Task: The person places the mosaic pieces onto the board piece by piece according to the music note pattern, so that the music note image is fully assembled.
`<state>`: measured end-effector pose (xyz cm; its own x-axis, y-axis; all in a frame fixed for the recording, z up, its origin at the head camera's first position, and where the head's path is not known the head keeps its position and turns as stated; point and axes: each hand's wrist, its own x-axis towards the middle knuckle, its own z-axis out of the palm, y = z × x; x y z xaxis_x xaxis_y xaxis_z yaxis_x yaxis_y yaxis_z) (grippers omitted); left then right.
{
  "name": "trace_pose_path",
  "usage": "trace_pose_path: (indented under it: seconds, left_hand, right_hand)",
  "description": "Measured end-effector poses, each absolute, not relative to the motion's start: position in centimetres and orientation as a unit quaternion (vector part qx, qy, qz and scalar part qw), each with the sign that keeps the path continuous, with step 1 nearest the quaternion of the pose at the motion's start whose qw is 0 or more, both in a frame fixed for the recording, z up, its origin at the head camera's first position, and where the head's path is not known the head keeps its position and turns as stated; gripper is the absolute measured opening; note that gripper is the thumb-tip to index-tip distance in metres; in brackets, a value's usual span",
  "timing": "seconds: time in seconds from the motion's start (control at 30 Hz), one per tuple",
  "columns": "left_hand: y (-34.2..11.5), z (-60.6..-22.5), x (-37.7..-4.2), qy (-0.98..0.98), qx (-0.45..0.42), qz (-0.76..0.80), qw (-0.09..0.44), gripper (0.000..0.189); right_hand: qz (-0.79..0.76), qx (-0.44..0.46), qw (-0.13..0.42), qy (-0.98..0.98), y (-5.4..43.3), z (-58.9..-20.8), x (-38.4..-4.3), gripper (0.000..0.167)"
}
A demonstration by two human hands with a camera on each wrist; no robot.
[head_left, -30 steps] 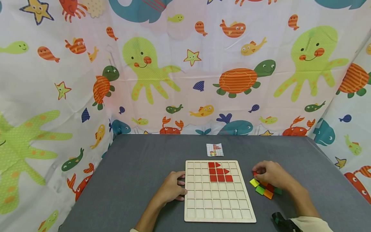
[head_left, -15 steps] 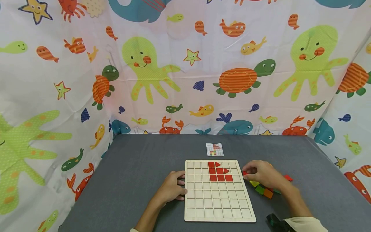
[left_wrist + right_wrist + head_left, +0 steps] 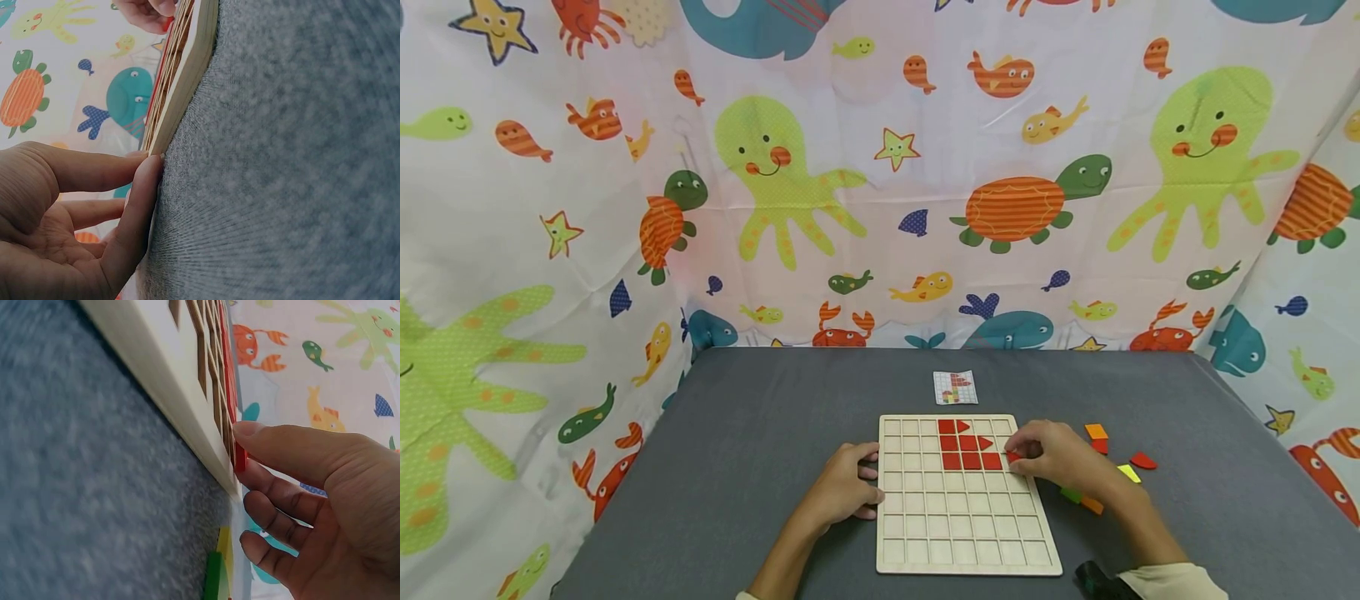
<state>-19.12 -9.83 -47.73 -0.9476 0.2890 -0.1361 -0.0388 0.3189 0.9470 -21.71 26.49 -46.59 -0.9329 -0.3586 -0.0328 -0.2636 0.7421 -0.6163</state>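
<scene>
A pale wooden grid board [image 3: 964,528] lies on the grey table, with several red tiles [image 3: 971,461] set in its upper rows. My right hand [image 3: 1060,452] pinches another red tile [image 3: 1013,457] between thumb and index finger, at the board's right side just beyond the third row of red. In the right wrist view this red tile [image 3: 240,457] overlaps the board's rim, and the other fingers are loosely curled. My left hand [image 3: 841,485] stays at the board's left edge, its thumb and fingertips against the wood.
Loose tiles lie right of the board: orange [image 3: 1096,432], red [image 3: 1143,461], yellow [image 3: 1129,473] and green [image 3: 1071,494], partly behind the right forearm. A small card with a printed coloured grid pattern [image 3: 955,387] lies behind the board. A sea-animal curtain [image 3: 917,183] surrounds the table.
My right hand has moved left from the loose tiles to the board with the red tile, uncovering several tiles. My left hand has stayed in place.
</scene>
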Motion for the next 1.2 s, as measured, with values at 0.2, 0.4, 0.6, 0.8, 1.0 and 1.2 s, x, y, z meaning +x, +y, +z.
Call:
trace_pose_path:
  seconds: [0.2,0.4,0.6,0.8,1.0,1.2]
  left_hand:
    - [-9.8,-47.7,-19.1,0.801,0.077,0.577,0.141,0.077]
    - [-9.8,-47.6,-19.1,0.802,0.078,0.576,0.141,0.077]
    - [-9.8,-47.7,-19.1,0.8,0.079,0.577,0.141,0.077]
    - [-9.7,-47.7,-19.1,0.801,0.078,0.577,0.14,0.077]
    - [-9.7,-47.7,-19.1,0.801,0.076,0.576,0.142,0.077]
    - [-9.7,-47.7,-19.1,0.801,0.076,0.577,0.142,0.077]
  right_hand:
    - [-0.314,-0.185,0.066,0.929,26.1,-46.8,-21.7,0.02]
    - [-0.315,-0.188,0.061,0.928,26.0,-46.8,-21.7,0.02]
    - [-0.33,-0.178,0.074,0.924,26.0,-46.6,-21.6,0.022]
    - [-0.34,-0.163,0.077,0.923,26.2,-46.6,-21.6,0.025]
    - [-0.358,-0.138,0.067,0.921,27.1,-46.5,-21.7,0.024]
    - [-0.364,-0.119,0.054,0.922,28.8,-46.6,-21.8,0.026]
